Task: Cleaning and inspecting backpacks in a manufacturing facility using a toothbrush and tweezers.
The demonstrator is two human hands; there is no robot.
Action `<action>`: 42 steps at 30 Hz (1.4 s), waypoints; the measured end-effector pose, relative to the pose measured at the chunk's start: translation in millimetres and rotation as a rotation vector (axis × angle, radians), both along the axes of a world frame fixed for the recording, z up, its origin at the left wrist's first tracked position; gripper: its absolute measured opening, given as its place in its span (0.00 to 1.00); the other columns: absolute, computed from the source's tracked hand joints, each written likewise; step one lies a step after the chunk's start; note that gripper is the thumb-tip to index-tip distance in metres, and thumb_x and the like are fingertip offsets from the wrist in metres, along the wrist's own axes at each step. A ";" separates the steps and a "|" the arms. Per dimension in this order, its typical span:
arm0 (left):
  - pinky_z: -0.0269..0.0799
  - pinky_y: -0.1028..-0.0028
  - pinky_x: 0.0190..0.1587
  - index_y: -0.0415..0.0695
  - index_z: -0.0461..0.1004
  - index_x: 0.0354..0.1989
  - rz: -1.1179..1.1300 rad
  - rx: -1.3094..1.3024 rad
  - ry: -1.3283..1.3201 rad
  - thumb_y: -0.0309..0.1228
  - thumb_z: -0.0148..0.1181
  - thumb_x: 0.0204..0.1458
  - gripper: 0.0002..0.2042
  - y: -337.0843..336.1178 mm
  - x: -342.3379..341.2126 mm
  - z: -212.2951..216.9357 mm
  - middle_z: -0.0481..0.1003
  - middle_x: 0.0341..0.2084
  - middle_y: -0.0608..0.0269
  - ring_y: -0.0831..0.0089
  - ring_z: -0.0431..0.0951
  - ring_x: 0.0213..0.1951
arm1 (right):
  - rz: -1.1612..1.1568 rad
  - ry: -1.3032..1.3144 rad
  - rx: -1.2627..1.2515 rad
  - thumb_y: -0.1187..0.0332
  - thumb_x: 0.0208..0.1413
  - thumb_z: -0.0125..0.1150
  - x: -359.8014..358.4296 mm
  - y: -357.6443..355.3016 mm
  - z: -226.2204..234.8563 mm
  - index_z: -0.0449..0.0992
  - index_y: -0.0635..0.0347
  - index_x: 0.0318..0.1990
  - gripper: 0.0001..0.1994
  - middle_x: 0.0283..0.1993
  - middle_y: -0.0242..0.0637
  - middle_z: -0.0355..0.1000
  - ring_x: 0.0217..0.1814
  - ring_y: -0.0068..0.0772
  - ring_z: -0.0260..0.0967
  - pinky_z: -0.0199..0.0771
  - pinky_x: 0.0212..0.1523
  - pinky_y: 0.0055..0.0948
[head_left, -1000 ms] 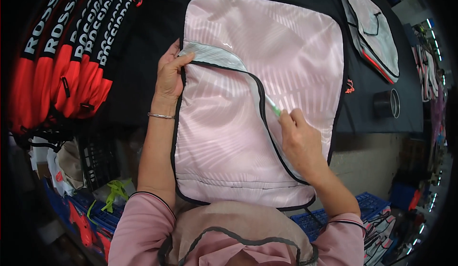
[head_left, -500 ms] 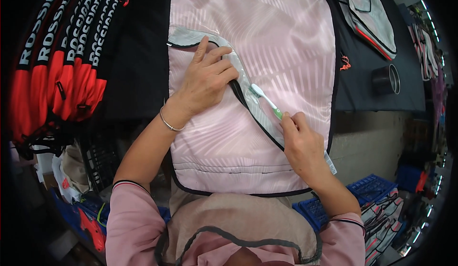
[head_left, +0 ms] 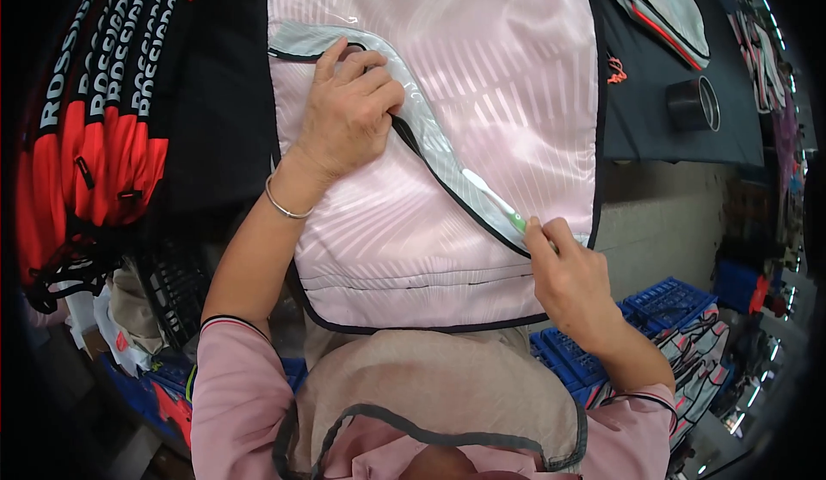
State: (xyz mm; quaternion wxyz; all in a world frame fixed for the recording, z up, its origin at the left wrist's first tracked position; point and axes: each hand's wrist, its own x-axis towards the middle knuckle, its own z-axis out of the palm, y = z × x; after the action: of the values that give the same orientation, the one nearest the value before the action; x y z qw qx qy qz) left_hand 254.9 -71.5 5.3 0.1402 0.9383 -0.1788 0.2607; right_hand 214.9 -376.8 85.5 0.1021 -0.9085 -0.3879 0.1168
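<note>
A pink patterned fabric piece (head_left: pixel 516 50) with black edging lies in front of me, its lower end overhanging the table's near edge. Across it runs a curved, shiny pale grey strip (head_left: pixel 422 110), bordered by a black-edged opening (head_left: pixel 439 179). My left hand (head_left: pixel 353 106) is curled over the flap along that opening, gripping its edge; the fingertips are partly hidden. In my right hand (head_left: pixel 572 282) is a white and green toothbrush (head_left: pixel 492 192), pinched by its handle. The brush head rests on or just above the grey strip, bristles turned down.
Red and black bags (head_left: pixel 95 153) are lined up at the left on the dark table (head_left: pixel 637 132). To the right stand a black cup (head_left: pixel 688 106), an orange cord (head_left: pixel 616 71) and a grey bag (head_left: pixel 658 7). Blue crates (head_left: pixel 662 304) sit lower right.
My right hand and the toothbrush have moved down and right along the strip. The left hand still grips the flap. The whole view has shifted, with the fabric now higher up.
</note>
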 end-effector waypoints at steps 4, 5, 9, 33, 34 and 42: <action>0.55 0.55 0.66 0.48 0.71 0.22 -0.014 0.015 -0.002 0.21 0.57 0.37 0.06 -0.6 3.8 -1.3 0.72 0.25 0.68 0.66 0.75 0.47 | -0.007 -0.140 0.098 0.78 0.48 0.54 21.2 10.9 -13.1 0.70 0.67 0.44 0.14 0.38 0.40 0.65 0.30 0.39 0.74 0.75 0.27 0.35; 0.55 0.56 0.66 0.48 0.71 0.22 -0.017 0.024 -0.005 0.22 0.57 0.39 0.05 0.1 3.8 -1.3 0.73 0.25 0.68 0.67 0.75 0.47 | -0.013 -0.149 0.094 0.78 0.47 0.55 21.4 9.7 -20.9 0.70 0.66 0.43 0.13 0.37 0.38 0.65 0.30 0.36 0.73 0.74 0.27 0.34; 0.52 0.51 0.67 0.46 0.70 0.22 -0.035 0.001 0.036 0.19 0.57 0.36 0.07 5.5 -2.0 0.9 0.74 0.27 0.65 0.63 0.75 0.50 | 0.090 -0.080 0.030 0.77 0.46 0.55 3.7 -26.0 -0.3 0.70 0.65 0.43 0.14 0.36 0.38 0.65 0.29 0.35 0.74 0.74 0.27 0.34; 0.71 0.60 0.58 0.43 0.78 0.35 -0.490 -0.155 0.372 0.23 0.65 0.42 0.09 -74.7 -72.9 1.9 0.76 0.32 0.64 0.66 0.76 0.40 | 0.137 -0.155 -0.094 0.74 0.47 0.57 27.3 -89.5 15.8 0.75 0.56 0.39 0.10 0.36 0.30 0.70 0.32 0.34 0.74 0.74 0.27 0.33; 0.71 0.60 0.58 0.43 0.78 0.35 -0.495 -0.159 0.371 0.23 0.65 0.42 0.09 -73.6 -74.0 2.0 0.76 0.32 0.64 0.66 0.76 0.40 | 0.139 -0.137 -0.085 0.75 0.47 0.58 29.7 -90.0 15.5 0.76 0.55 0.40 0.11 0.37 0.29 0.72 0.31 0.34 0.75 0.74 0.27 0.33; 0.71 0.60 0.58 0.43 0.78 0.34 -0.505 -0.148 0.374 0.22 0.64 0.42 0.09 -75.8 -69.9 2.0 0.76 0.32 0.64 0.65 0.76 0.40 | 0.051 -0.127 -0.021 0.77 0.47 0.60 20.7 -107.6 1.1 0.76 0.57 0.37 0.08 0.34 0.32 0.71 0.29 0.36 0.73 0.73 0.28 0.32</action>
State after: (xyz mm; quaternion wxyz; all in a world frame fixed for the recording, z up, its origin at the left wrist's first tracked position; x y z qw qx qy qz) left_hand 185.0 -147.3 7.2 0.2987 0.8833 -0.3576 0.0528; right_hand 235.5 -484.4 86.6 0.0646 -0.9051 -0.4152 0.0656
